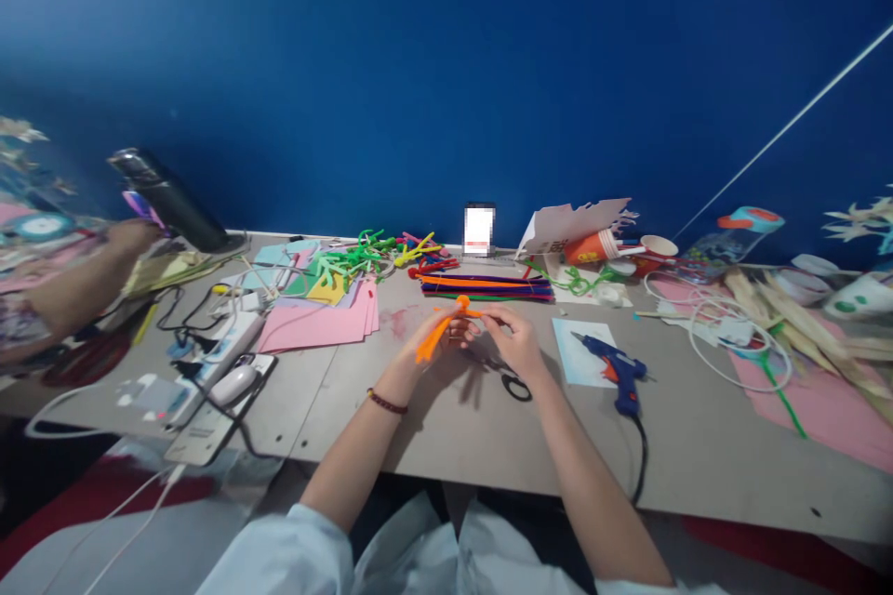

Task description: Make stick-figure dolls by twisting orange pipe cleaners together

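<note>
Above the table, my left hand (433,332) is closed around an orange pipe-cleaner figure (438,335) with a round top and strands hanging down over the fingers. My right hand (514,339) pinches a thin orange end that sticks out from the figure's right side. Below the hands lies a pair of scissors (516,387) with black handles, partly hidden by my right hand. Just beyond the hands, a bundle of coloured pipe cleaners (488,286) rests on the table.
A blue glue gun (620,372) lies at the right on pale blue paper. Pink paper (313,321) and green pipe cleaners (366,256) are at the left, near a power strip (221,355) and a phone (209,428). Another person's arm (90,274) reaches in at far left.
</note>
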Motion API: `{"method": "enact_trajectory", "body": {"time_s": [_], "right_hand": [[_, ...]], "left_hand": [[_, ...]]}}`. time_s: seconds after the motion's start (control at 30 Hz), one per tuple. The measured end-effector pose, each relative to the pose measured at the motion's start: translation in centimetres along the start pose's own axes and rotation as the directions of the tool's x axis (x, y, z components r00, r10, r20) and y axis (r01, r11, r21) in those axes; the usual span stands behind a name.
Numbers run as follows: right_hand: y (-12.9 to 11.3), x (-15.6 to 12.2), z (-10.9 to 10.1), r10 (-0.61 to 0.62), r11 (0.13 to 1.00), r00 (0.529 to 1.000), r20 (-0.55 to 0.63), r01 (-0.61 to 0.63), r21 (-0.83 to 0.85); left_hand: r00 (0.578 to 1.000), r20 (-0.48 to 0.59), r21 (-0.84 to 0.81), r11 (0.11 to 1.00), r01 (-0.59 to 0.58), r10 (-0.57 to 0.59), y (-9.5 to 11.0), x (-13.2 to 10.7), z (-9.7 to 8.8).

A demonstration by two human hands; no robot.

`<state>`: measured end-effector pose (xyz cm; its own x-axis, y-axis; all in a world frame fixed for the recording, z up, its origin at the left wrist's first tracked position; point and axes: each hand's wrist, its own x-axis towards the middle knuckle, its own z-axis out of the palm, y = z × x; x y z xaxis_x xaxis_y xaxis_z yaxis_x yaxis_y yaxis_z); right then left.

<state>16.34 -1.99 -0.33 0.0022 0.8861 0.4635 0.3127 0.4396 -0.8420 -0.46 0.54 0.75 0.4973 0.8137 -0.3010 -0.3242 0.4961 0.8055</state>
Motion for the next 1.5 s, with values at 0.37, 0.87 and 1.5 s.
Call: {"method": "enact_trajectory", "body": {"time_s": [0.37,0.87,1.5], "right_hand": [[0.1,0.0,0.1,0.101,0.995,0.995,-0.015,-0.101,-0.015],[0.3,0.0,0.2,0.045,0.997,0.999,-0.024,-0.046,-0.069],[0.7,0.0,0.3,0.135,0.987,0.991,0.006,-0.134,-0.091]], "left_hand": [[0.946,-0.179,0.213,0.949,-0.230,0.270,-0.6,0.4,0.5],[0.940,-0.174,0.245,0.938,-0.247,0.293,-1.2,0.7,0.4],[0.892,-0.204,0.352,0.880,-0.317,0.403,-1.3,1.0,0.4]]}}
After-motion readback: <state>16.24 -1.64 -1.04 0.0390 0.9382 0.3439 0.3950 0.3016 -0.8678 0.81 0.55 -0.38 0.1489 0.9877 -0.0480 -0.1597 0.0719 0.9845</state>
